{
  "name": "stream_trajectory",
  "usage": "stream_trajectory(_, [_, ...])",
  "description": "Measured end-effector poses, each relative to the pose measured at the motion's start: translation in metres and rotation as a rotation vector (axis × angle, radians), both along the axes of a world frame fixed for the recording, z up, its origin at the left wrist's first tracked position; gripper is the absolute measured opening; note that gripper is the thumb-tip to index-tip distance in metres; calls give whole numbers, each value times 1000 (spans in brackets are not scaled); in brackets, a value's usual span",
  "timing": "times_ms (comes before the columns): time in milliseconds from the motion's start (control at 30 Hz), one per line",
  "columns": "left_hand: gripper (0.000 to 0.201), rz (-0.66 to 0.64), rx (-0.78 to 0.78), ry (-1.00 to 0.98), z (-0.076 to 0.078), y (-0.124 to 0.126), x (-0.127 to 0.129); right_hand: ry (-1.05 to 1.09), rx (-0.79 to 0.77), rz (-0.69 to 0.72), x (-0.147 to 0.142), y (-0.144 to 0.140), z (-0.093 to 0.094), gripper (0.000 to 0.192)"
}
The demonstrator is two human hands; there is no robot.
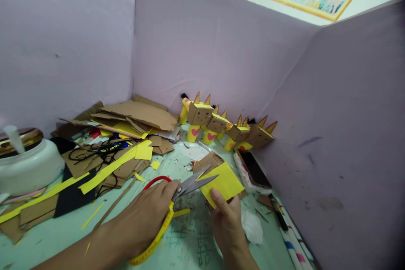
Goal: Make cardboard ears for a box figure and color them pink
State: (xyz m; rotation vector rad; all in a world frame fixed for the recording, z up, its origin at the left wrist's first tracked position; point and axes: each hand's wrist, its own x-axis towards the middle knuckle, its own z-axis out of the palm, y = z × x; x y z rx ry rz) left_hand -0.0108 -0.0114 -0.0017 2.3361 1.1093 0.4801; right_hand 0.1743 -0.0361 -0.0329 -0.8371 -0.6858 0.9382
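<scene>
Scrap pile (126, 143): cardboard and yellow strips, far left.
Left hand (144, 219): I'm gripping the scissors (177, 192), blades parted at the yellow paper's edge.
Yellow paper (225, 181): mid-table, over cardboard.
Right hand (226, 221): I pinch its near corner.
Phone (253, 168): just right.

Matt yellow paper (223, 183) — dull metal scissors (190, 184), rough cardboard (139, 114).

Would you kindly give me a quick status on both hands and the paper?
Left hand grips scissors, blades open. Right hand pinches yellow paper. Phone lies just beside the paper.
</scene>
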Motion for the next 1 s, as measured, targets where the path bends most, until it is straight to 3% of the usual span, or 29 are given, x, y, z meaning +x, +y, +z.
stream_trajectory(1000, [31,-5,-27,84,10,-1,0,42,-20,-33,-6,0,5,67])
